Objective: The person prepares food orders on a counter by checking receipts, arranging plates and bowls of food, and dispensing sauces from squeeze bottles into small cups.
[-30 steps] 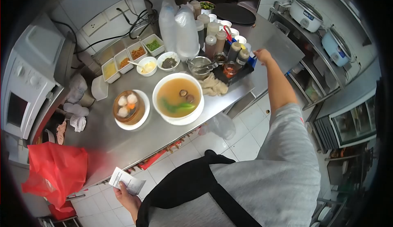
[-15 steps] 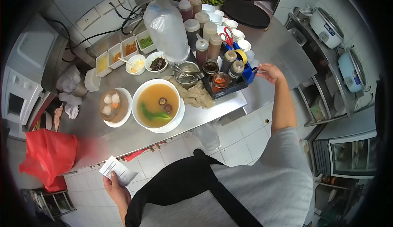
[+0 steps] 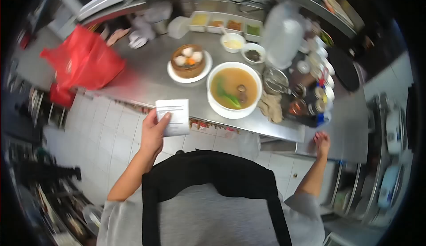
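My left hand (image 3: 155,131) pinches a printed paper slip (image 3: 174,118) between thumb and fingers, in front of the counter edge. My right hand (image 3: 322,143) is at the counter's front right with its fingers curled; what they hold, if anything, is too blurred to make out. Between the hands, a large white bowl of broth (image 3: 230,84) with green leaves and mushrooms stands on a white plate. To its left, a bamboo steamer (image 3: 188,71) of dumplings sits on another white plate (image 3: 207,69).
A red plastic bag (image 3: 84,59) stands at the counter's left. Small containers of toppings (image 3: 200,20) line the back. A crumpled cloth (image 3: 271,107), a metal pot (image 3: 274,78) and sauce bottles (image 3: 320,93) crowd the right. A clear bag (image 3: 284,37) stands behind them.
My view has swung left. My left hand has raised the slip towards the counter edge. My right hand has drawn back from the blue tape dispenser.
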Demonstrator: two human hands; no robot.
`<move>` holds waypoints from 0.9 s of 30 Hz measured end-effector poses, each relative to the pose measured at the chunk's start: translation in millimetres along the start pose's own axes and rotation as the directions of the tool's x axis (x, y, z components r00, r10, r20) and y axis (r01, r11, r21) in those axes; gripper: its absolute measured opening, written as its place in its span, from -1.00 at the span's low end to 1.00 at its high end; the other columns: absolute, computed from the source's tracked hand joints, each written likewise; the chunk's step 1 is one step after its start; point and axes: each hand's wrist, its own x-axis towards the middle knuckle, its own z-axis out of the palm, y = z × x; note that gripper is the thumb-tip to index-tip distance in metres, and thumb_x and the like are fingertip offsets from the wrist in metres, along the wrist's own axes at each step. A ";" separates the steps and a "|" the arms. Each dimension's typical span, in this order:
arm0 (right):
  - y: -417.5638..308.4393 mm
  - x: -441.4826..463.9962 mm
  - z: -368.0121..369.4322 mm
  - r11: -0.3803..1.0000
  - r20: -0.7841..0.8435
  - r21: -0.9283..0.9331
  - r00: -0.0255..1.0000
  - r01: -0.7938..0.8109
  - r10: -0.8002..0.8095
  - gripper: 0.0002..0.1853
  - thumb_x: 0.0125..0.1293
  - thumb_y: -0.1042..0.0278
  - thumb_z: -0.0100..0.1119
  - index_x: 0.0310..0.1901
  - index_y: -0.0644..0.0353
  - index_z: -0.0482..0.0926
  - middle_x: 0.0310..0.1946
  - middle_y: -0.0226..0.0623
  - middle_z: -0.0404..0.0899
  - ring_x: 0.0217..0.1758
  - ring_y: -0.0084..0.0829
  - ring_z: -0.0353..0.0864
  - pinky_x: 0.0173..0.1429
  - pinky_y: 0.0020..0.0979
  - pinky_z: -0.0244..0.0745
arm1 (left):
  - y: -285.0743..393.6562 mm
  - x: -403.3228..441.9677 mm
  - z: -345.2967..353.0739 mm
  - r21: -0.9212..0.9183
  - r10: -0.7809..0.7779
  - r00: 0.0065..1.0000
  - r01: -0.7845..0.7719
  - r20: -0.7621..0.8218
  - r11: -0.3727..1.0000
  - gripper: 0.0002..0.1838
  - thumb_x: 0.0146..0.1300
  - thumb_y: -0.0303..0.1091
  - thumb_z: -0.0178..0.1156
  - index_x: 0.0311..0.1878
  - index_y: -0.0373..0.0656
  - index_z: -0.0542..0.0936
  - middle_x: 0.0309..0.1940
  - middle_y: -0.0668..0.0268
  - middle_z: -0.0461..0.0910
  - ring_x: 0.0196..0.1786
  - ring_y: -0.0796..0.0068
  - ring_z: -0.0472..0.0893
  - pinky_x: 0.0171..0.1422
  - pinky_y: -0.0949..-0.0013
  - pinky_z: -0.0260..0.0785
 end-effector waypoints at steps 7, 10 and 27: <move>-37.3 -14.3 -9.7 0.953 -0.393 -0.228 0.915 -0.198 0.097 -0.63 0.26 0.16 0.03 0.00 0.22 0.44 -0.11 -0.22 0.52 -0.21 -0.37 0.53 -0.22 -0.32 0.49 | -9.7 6.9 -34.7 0.011 0.003 1.000 -0.003 -0.025 1.000 -0.75 0.26 -0.46 0.07 0.00 -0.26 0.44 -0.11 0.27 0.53 -0.09 0.52 0.51 0.08 0.40 0.33; -65.4 -18.3 30.2 0.990 -0.197 -0.040 0.972 -0.138 0.128 -0.55 0.23 0.10 0.10 0.06 0.23 0.40 -0.06 -0.15 0.49 -0.10 -0.31 0.49 -0.12 -0.28 0.49 | -10.2 1.6 -36.6 -0.055 -0.051 0.999 0.050 -0.010 0.997 -0.75 0.26 -0.44 0.08 0.00 -0.26 0.44 -0.14 0.27 0.54 -0.12 0.51 0.53 0.04 0.40 0.36; -35.5 11.6 56.3 0.838 -0.153 0.460 0.904 -0.293 0.399 -0.78 0.18 0.34 0.15 -0.19 0.26 0.44 -0.35 -0.19 0.48 -0.29 -0.29 0.52 -0.19 -0.26 0.58 | -16.3 -24.2 -22.9 -0.111 -0.008 1.000 0.006 -0.020 0.994 -0.71 0.27 -0.47 0.05 0.05 -0.26 0.41 -0.09 0.24 0.53 -0.06 0.49 0.53 0.08 0.39 0.36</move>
